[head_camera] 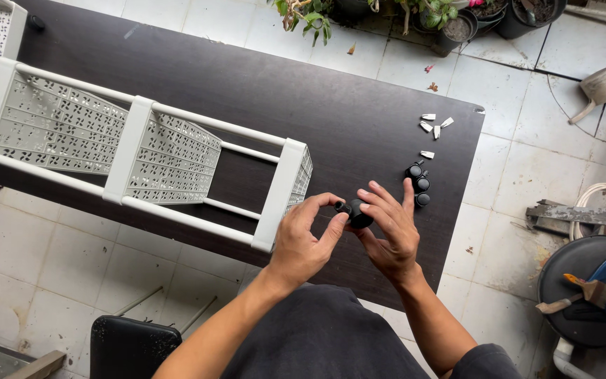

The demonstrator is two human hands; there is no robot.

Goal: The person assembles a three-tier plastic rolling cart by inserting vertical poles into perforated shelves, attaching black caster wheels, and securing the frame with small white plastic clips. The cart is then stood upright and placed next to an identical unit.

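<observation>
Black plastic caster wheel point(358, 213), held above the near edge of the dark wooden table point(303, 105), between the two hands. Left hand point(304, 243): thumb and forefinger pinch the wheel's small stem from the left, the remaining fingers curled. Right hand point(391, 231): fingers spread and grasp the wheel body from the right, the fingertips lying over its far side. White perforated plastic rack point(135, 151), lying on its side, spans the table's left part, its end just left of the hands. Three more black wheels point(419, 184) lie right of the hands; small white clips point(435, 126) lie farther off, near the table's far right corner.
</observation>
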